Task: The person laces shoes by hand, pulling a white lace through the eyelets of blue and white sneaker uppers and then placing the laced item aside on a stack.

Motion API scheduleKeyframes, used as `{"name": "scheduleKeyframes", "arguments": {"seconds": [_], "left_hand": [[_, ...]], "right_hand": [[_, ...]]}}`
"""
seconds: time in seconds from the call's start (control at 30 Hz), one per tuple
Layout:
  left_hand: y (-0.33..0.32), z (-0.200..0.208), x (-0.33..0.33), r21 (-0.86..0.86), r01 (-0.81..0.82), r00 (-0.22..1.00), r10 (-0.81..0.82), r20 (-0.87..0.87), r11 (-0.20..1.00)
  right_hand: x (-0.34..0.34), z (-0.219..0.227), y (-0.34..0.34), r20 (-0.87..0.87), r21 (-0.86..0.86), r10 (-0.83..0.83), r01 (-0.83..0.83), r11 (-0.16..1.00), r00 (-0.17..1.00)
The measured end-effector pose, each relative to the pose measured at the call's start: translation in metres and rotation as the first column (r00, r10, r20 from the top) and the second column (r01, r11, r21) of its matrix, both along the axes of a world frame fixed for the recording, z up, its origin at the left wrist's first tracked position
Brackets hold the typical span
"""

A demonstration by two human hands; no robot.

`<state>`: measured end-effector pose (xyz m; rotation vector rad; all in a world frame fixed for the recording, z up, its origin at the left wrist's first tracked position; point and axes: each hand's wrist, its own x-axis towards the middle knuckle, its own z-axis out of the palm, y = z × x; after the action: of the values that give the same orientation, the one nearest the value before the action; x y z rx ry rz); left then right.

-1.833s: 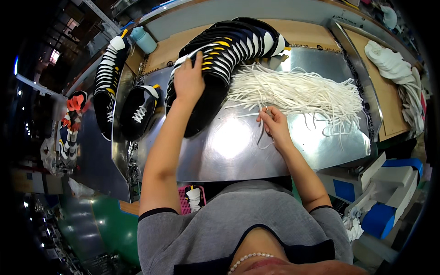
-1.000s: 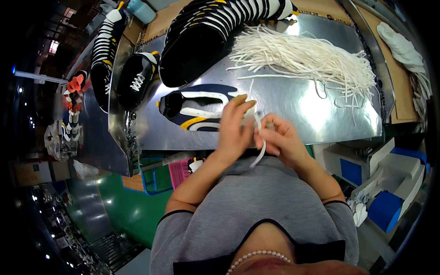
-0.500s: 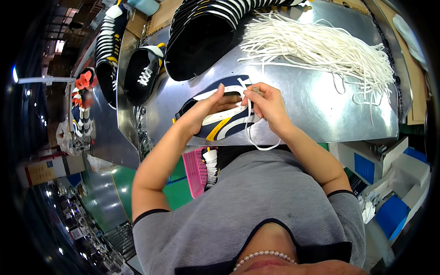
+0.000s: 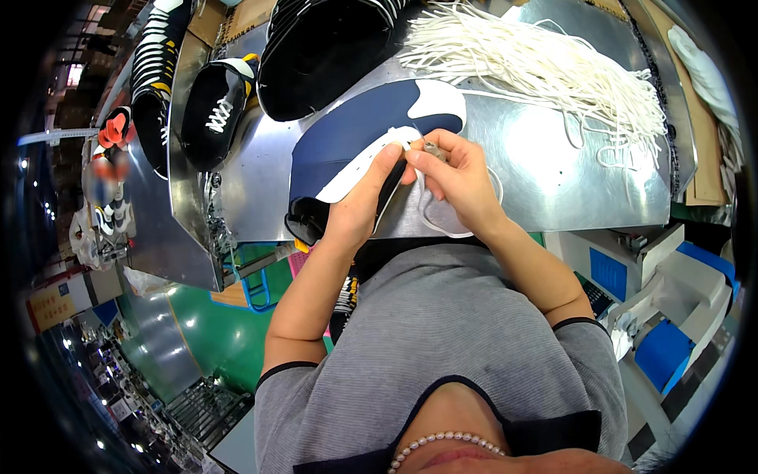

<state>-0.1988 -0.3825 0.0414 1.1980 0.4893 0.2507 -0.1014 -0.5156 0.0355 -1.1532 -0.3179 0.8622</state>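
A navy and white shoe upper [image 4: 339,146] lies tilted on its side on the metal table, its dark opening near the front edge. My left hand [image 4: 365,193] grips its white eyelet strip, thumb on top and fingers mostly hidden inside. Close against that strip, my right hand [image 4: 454,178] is closed in a pinch on a white shoelace [image 4: 446,231], which loops down beside the shoe. A small greyish thing [image 4: 435,150] shows among the right hand's fingers; I cannot make out what it is. The fingertips of both hands almost meet at the eyelets.
A heap of white shoelaces [image 4: 545,67] covers the back right of the metal table [image 4: 513,182]. Nested dark shoe uppers [image 4: 316,59] stand at the back. One laced shoe [image 4: 217,114] sits further left, beside a raised metal edge [image 4: 185,158].
The shoe upper has been turned and tipped, so its navy side now faces up. My left hand has closed onto the eyelet strip; the right stays near it with the lace.
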Motion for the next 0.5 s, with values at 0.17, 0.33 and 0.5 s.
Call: {"name": "scheduleKeyframes", "arguments": {"seconds": [0.17, 0.33, 0.5], "left_hand": [[-0.008, 0.016, -0.001, 0.041, -0.040, 0.999, 0.040, 0.016, 0.998], [-0.012, 0.010, -0.001, 0.044, -0.135, 0.990, 0.133, 0.044, 0.990], [-0.014, 0.013, -0.005, 0.237, -0.132, 0.989, 0.143, -0.033, 0.963]], "right_hand": [[-0.006, 0.011, -0.003, 0.142, -0.128, 0.032, -0.014, 0.992, 0.989], [-0.009, 0.020, -0.015, 0.427, -0.216, 0.084, 0.011, 0.976, 0.900], [-0.004, 0.020, -0.026, 0.436, -0.165, 0.073, 0.000, 0.986, 0.897]]}}
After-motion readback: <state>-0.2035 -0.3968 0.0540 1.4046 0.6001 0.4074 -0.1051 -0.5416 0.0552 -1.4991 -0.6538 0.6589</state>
